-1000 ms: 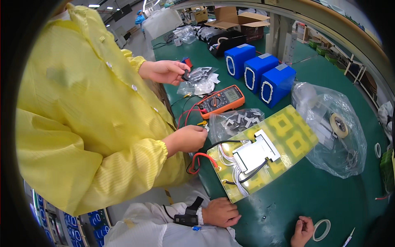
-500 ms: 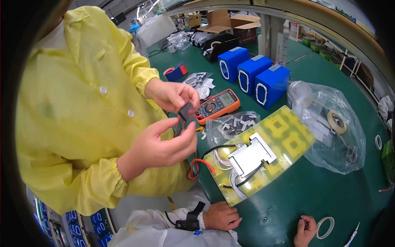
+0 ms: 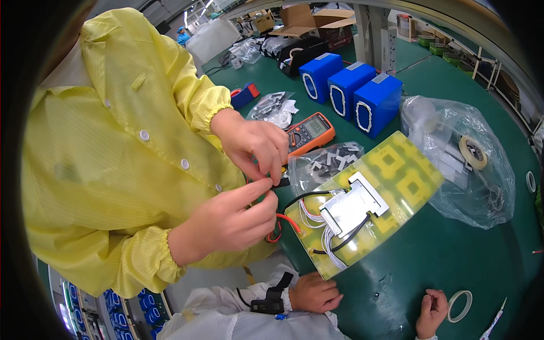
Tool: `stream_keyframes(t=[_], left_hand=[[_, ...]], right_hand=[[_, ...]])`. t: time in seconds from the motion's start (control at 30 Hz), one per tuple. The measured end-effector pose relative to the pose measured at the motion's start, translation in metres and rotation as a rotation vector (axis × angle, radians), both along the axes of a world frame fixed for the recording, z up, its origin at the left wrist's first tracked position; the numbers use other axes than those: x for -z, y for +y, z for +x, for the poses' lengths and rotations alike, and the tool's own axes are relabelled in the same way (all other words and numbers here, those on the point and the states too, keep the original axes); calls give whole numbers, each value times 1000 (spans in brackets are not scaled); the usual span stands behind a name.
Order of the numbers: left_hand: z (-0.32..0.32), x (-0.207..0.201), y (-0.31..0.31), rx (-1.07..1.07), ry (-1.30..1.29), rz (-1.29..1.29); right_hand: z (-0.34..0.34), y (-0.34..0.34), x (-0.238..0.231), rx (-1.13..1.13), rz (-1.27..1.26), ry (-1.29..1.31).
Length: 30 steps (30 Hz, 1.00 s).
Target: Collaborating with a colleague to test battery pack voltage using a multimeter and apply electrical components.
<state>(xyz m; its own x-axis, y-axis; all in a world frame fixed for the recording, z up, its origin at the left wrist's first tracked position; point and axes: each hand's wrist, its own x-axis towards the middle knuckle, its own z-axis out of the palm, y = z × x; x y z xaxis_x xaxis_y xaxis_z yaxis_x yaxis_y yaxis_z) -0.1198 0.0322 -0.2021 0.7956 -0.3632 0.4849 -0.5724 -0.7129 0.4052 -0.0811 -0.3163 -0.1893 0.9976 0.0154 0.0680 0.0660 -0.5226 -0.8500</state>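
Observation:
My left hand (image 3: pixel 315 292) rests on the green table's near edge, with its fingers curled together and nothing visible in them. A black band with a small device (image 3: pixel 268 305) is strapped at that wrist. My right hand (image 3: pixel 432 315) lies to the right, fingers folded in, beside a pale tape roll (image 3: pixel 469 302) that it does not hold. Beyond my left hand lies a yellow-green panel (image 3: pixel 391 224) bearing a white wired module (image 3: pixel 352 211). At left, a person in yellow pinches a small black piece (image 3: pixel 281 183) between both hands (image 3: pixel 235 221).
An orange multimeter (image 3: pixel 313 135) lies past the panel, near a bag of small grey pieces (image 3: pixel 326 168). Three blue blocks (image 3: pixel 378 110) stand behind. A clear plastic bag (image 3: pixel 487 195) with a tape roll lies right. A thin white pointed tool (image 3: pixel 494 318) is at lower right.
The other person's hands have moved lower and to the right with the black piece, now partly covering the multimeter. My own hands stay in place on the table; the whole view has shifted slightly.

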Motion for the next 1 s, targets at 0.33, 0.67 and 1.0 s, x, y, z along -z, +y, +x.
stream_keyframes(t=[0.33, 0.67, 1.0], left_hand=[[0, 4, 0, 4, 30, -6], [2, -7, -1, 30, 56, 25], [-5, -1, 0, 28, 83, -41]], right_hand=[[-2, -8, 25, 42, 151, 45], [-3, -9, 28, 37, 158, 25], [-3, -5, 18, 14, 150, 36]])
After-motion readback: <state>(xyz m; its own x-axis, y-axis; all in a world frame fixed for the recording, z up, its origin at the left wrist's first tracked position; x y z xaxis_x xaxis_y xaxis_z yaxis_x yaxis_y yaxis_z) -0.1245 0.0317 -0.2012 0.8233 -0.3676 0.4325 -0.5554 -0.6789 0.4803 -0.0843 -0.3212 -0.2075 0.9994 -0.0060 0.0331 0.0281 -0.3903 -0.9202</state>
